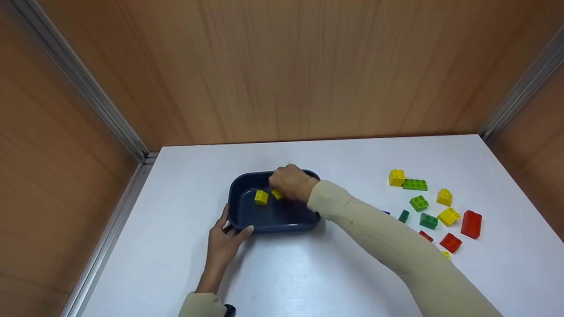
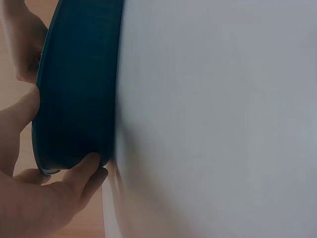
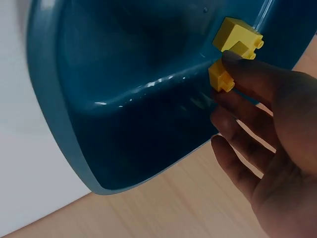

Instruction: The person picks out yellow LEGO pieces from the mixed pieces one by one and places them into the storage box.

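Observation:
A dark blue rectangular tray [image 1: 273, 228] stands on the white table. My left hand [image 1: 224, 244] grips its near left corner, thumb at the front wall and fingers along the left side. Over the far right part of the tray is my right hand [image 1: 293, 182], pinching a small yellow toy brick [image 3: 220, 77] between thumb and fingers, inside the tray. Beside it, another yellow brick [image 1: 261, 197] lies on the tray floor. In the left wrist view the tray's outer wall [image 2: 79, 89] hides the bricks.
Loose toy bricks are spread over the table's right side, among them a red brick [image 1: 472, 224], a light green brick [image 1: 415, 184] and a dark green brick [image 1: 428, 221]. The right sleeve [image 1: 387, 242] covers part of them. Wood panels [image 1: 282, 70] stand behind and beside the table.

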The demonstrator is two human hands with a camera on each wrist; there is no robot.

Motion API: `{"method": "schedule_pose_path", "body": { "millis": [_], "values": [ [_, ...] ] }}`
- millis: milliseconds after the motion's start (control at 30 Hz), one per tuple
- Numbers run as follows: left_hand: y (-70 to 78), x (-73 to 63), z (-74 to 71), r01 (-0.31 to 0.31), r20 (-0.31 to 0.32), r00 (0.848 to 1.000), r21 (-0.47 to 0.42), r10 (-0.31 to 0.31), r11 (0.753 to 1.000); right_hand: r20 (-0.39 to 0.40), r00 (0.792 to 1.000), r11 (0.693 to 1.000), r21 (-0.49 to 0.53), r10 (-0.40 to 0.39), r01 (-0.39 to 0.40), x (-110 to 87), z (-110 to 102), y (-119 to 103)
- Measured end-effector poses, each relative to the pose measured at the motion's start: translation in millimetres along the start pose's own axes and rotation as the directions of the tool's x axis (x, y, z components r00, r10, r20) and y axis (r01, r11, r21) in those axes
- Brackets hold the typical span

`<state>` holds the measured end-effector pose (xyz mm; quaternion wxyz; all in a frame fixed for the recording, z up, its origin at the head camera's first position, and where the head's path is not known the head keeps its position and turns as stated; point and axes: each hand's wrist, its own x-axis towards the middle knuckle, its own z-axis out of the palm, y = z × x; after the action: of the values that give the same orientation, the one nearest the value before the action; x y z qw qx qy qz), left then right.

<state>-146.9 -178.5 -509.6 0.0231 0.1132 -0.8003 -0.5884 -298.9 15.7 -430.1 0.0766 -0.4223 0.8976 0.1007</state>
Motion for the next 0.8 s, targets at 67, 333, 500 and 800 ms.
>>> {"method": "schedule_pose_path", "body": {
  "millis": [67, 333, 500, 800],
  "values": [
    [0.5, -0.7, -0.2, 0.001, 0.002, 1.000, -0.003, -0.001, 1.000, 0.022, 1.000, 1.000, 0.011, 0.015, -0.015, 3.3, 1, 1],
    [0.5, -2.4, 1.2, -0.006, 0.001, 1.000, 0.003, 0.006, 1.000, 0.066, 0.997, 0.998, 0.035, 0.049, -0.051, 8.6, 4, 1],
    [0.8, -2.5, 2.2, 0.013, -0.001, 1.000, 0.006, -0.013, 1.000, 0.079, 0.996, 0.997, 0.055, 0.051, -0.056, 8.1, 7, -2],
    [2.6, -2.8, 3.4, -0.001, 0.011, 1.000, 0.001, 0.001, 1.000, 0.101, 0.994, 0.999, -0.015, 0.035, -0.033, 11.0, 15, -7]
  ]
}}
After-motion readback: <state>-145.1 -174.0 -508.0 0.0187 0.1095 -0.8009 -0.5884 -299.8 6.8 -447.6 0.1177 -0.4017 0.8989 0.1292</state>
